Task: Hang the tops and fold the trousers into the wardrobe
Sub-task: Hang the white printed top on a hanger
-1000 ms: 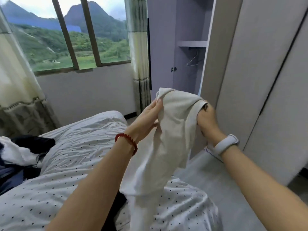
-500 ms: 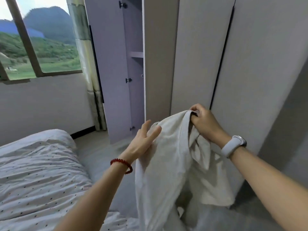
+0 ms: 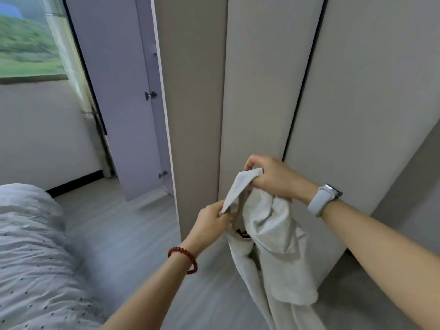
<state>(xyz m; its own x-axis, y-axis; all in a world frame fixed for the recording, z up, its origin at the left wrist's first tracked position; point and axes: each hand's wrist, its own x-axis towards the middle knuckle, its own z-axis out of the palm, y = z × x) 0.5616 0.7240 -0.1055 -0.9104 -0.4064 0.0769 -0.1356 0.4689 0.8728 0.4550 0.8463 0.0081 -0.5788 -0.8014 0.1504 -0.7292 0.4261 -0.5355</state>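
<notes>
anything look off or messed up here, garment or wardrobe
Nothing stands out. The cream top hangs bunched from both hands, left hand and right hand gripping its upper edge. One wardrobe door stands open; no damage or spill shows.

A home bedroom: a bed (image 3: 31,253) with dotted white bedding stands beside a tall grey wardrobe (image 3: 262,91) with one door (image 3: 114,96) open, near a curtained window (image 3: 26,44) looking onto green hills.
</notes>
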